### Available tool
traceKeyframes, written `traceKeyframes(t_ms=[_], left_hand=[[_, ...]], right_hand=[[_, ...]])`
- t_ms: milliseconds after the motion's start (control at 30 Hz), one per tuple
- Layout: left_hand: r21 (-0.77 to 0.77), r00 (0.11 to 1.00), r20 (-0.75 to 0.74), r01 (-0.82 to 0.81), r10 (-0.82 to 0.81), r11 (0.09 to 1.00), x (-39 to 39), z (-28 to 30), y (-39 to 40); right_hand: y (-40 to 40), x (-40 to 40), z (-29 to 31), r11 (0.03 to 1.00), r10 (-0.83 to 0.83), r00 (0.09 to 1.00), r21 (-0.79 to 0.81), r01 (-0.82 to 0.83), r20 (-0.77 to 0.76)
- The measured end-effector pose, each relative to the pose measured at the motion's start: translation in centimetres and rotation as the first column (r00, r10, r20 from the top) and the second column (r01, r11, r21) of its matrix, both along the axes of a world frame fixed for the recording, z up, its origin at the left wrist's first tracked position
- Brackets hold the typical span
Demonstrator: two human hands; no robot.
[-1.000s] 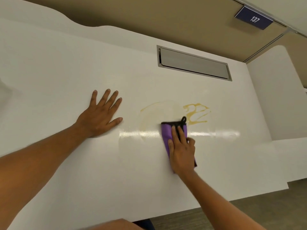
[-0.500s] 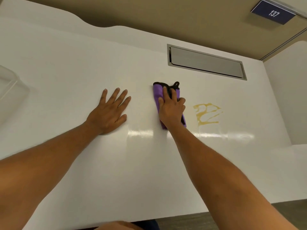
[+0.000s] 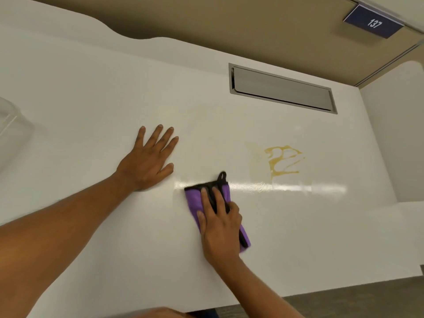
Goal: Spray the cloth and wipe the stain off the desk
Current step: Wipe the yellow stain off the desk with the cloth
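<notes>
Purple cloth [image 3: 195, 199], folded and edged in black, lies flat on the white surface [image 3: 91, 99] under my right hand [image 3: 221, 228], which presses it down with fingers spread along its length rather than gripping it. My left hand [image 3: 146, 161] rests well to the left of it, palm down and fingers wide, holding nothing and only bracing me. The stain [image 3: 283, 160], a yellow-brown squiggle, sits up and to the right of the cloth, apart from it, with a fainter yellowish smear just to its left. I see no spray bottle anywhere, so I judge the spraying is done and I am in the wiping step, with the darkest part of the mark untouched. What comes next, I think, is to slide the cloth up and right until it covers the squiggle, keeping my palm flat so the fold does not bunch, then rub across it with firm pressure. A grey recessed panel [image 3: 282, 89] lies beyond the stain, and a clear plastic lid [image 3: 11, 125] shows at the left edge; neither is in my way.
</notes>
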State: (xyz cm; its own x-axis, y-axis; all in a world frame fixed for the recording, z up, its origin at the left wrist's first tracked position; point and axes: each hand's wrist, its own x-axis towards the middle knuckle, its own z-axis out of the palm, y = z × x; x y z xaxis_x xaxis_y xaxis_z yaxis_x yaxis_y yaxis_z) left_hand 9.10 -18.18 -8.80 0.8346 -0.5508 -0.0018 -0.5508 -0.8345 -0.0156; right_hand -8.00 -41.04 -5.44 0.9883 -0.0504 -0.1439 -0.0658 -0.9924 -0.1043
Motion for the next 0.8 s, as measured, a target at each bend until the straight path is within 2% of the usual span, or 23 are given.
traceKeyframes(t_ms=[100, 200, 300, 433, 633, 700, 800], left_hand=[[-0.015, 1.000, -0.014, -0.014, 0.014, 1.000, -0.1, 0.0, 0.0], [-0.021, 0.999, -0.022, -0.026, 0.026, 0.999, 0.0, 0.0, 0.0], [-0.031, 0.999, -0.046, -0.020, 0.019, 0.999, 0.1, -0.2, 0.0], [-0.033, 0.999, -0.047, -0.005, 0.003, 0.999, 0.4, -0.9, 0.2], [-0.053, 0.998, -0.060, 0.000, -0.003, 0.999, 0.6, -1.5, 0.1], [-0.061, 0.998, -0.059, -0.007, 0.003, 0.998, 0.5, -1.5, 0.1], [-0.069, 0.997, -0.073, -0.013, 0.008, 0.998, 0.4, -1.3, -0.1]], right_hand=[[0.8, 7.5, -0.3, 1.000, -0.009, 0.998, 0.003, 0.009, 0.064], [0.6, 16.4, -0.3, 0.993, -0.117, 0.990, 0.005, 0.117, 0.081], [-0.3, 21.0, -0.4, 0.986, -0.168, 0.983, 0.004, 0.168, 0.072], [-0.1, 16.2, -0.4, 0.996, -0.077, 0.991, -0.033, 0.081, 0.112], [-2.0, -1.4, -0.6, 0.997, -0.078, 0.996, 0.012, 0.077, 0.039], [-5.3, -4.4, -0.2, 0.990, -0.141, 0.990, -0.020, 0.141, -0.001], [-11.2, -2.8, 0.6, 0.942, -0.326, 0.945, -0.085, 0.324, -0.016]])
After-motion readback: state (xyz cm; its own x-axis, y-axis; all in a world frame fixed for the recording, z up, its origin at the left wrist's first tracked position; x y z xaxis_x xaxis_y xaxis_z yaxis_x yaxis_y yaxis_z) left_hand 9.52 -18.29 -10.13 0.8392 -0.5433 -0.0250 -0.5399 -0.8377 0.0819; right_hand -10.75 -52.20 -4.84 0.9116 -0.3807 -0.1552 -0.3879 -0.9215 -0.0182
